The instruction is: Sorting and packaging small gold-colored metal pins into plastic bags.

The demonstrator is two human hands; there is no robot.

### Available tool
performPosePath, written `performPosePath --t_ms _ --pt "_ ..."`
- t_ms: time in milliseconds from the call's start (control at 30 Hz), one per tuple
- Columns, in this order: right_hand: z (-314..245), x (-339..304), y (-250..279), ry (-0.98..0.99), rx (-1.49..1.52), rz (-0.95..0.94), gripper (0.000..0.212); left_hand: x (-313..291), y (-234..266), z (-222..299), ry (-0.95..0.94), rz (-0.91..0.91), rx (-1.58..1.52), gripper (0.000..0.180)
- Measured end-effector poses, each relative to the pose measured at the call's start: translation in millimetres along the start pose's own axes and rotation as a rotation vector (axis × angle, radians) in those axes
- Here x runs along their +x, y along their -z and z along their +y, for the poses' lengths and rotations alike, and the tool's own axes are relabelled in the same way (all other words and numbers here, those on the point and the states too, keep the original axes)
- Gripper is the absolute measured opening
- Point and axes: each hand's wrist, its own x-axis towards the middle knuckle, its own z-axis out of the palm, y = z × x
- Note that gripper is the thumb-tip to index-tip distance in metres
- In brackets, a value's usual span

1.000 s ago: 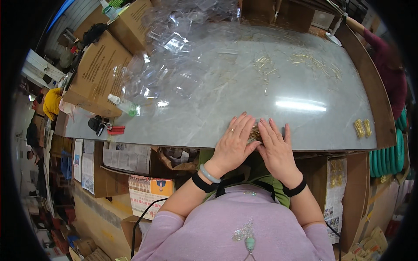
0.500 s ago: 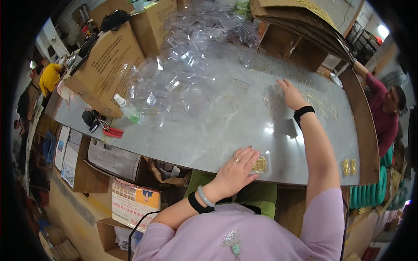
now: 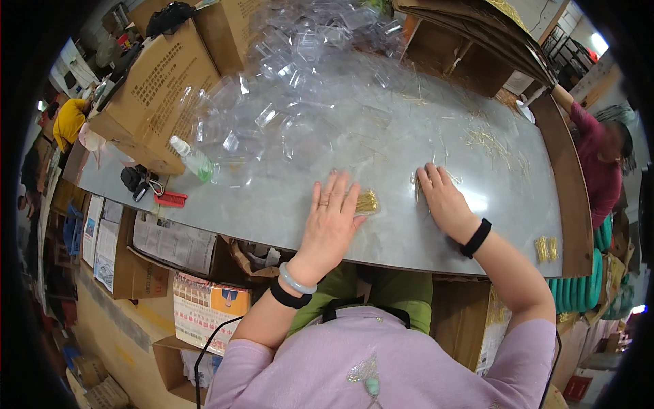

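My left hand (image 3: 328, 221) lies palm down over the left part of a small bundle of thin gold-coloured pins (image 3: 368, 202), which seems to sit in a clear box; its fingers are stretched out and the thumb is apart. My right hand (image 3: 446, 204) rests on the grey table with fingers extended and nothing gripped. Its fingertips touch down beside a few loose gold pins (image 3: 416, 181). More thin gold pins (image 3: 487, 138) lie scattered farther off to the right.
Many clear plastic boxes (image 3: 296, 75) pile up at the back. A cardboard carton (image 3: 153, 102), a spray bottle (image 3: 192, 158) and a red comb-like item (image 3: 170, 198) stand at left. Two gold bundles (image 3: 546, 249) lie near the right edge. A person (image 3: 603, 153) is beyond the right rim.
My left hand has moved forward and left from the table's front edge, and the pin bundle with it. My right hand has drawn back toward me from the far scattered pins.
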Motion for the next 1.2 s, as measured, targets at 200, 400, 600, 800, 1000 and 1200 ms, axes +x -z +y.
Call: performPosePath --t_ms 200,400,600,800,1000,1200 --pt "22.5 -25.2 27.0 0.033 0.407 0.027 0.054 -21.1 -19.3 46.6 -0.099 0.057 -0.230 0.049" --pt "26.4 -40.7 3.4 -0.208 0.152 -0.127 0.029 -3.1 -38.9 77.6 -0.094 -0.068 -0.168 0.053" --pt "50.6 -37.6 13.5 -0.203 0.775 0.080 0.020 9.0 -46.3 81.8 -0.026 -0.077 -0.108 0.058" --pt "54.6 -63.3 -14.6 -0.292 0.494 0.083 0.013 15.8 -53.8 80.3 -0.001 -0.014 -0.094 0.056" --pt "10.0 -54.3 19.6 -0.203 0.664 0.093 0.010 19.2 -62.2 76.9 -0.020 0.023 -0.079 0.045" --pt "31.5 -47.1 23.3 -0.350 0.775 -0.037 0.010 21.8 -62.5 96.3 0.041 0.012 -0.054 0.048"
